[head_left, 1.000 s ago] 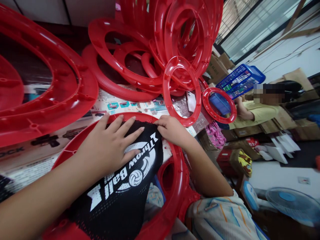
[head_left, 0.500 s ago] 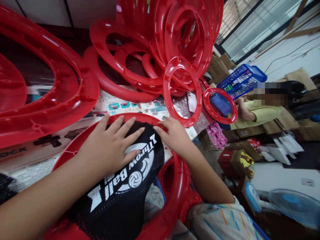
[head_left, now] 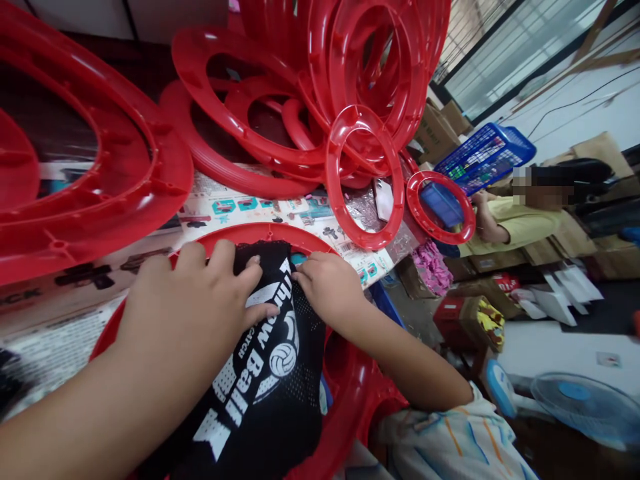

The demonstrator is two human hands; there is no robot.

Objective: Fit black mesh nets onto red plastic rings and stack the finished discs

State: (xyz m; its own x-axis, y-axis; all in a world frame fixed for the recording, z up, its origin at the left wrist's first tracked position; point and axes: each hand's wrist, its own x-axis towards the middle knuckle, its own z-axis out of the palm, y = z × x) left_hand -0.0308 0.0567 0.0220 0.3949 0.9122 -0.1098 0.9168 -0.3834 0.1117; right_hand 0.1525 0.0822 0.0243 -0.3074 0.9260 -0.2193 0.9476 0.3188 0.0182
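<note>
A piece of black mesh fabric [head_left: 295, 427] with white "Throw Ball" lettering and a ball print lies across a large red plastic ring [head_left: 270, 231]. My left hand [head_left: 187, 307] is on its upper left part, fingers curled down onto the cloth and thumb stretched over the print. At the upper right edge, my right hand [head_left: 327, 287] pinches the mesh between thumb and fingers. The cloth is folded and bunched near both hands. My left forearm and the fabric hide the ring's lower left side.
Big red rings [head_left: 165, 200] lie at the left, with a heap of more rings [head_left: 250, 143] behind. Printed sheets [head_left: 220, 193] cover the table. A person in a yellow top [head_left: 520, 220] sits at the right near a blue basket [head_left: 485, 157]. A fan [head_left: 575, 400] stands lower right.
My left fingers have gone from spread flat to curled on the fabric. My right hand has moved left and down with the fabric's edge, and the print has shifted and creased.
</note>
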